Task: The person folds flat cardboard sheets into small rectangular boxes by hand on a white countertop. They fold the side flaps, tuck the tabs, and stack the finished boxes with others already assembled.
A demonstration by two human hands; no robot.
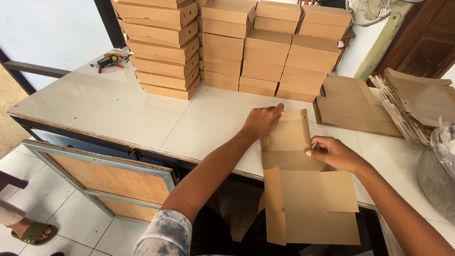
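Observation:
A flat brown cardboard box blank (303, 189) lies on the white table (109, 109), its near part hanging over the front edge. My left hand (261, 122) grips the far left side flap of the blank, fingers curled over its edge. My right hand (334, 152) presses on the fold near the blank's middle right, thumb and fingers pinching the card. The far panel (290, 132) stands slightly raised between both hands.
Tall stacks of folded brown boxes (246, 47) fill the back of the table. Unfolded blanks lie flat (353, 106) and in a pile (417, 106) at right. A grey bowl (436, 178) sits at the right edge. Another person's sandalled foot (33, 232) shows lower left.

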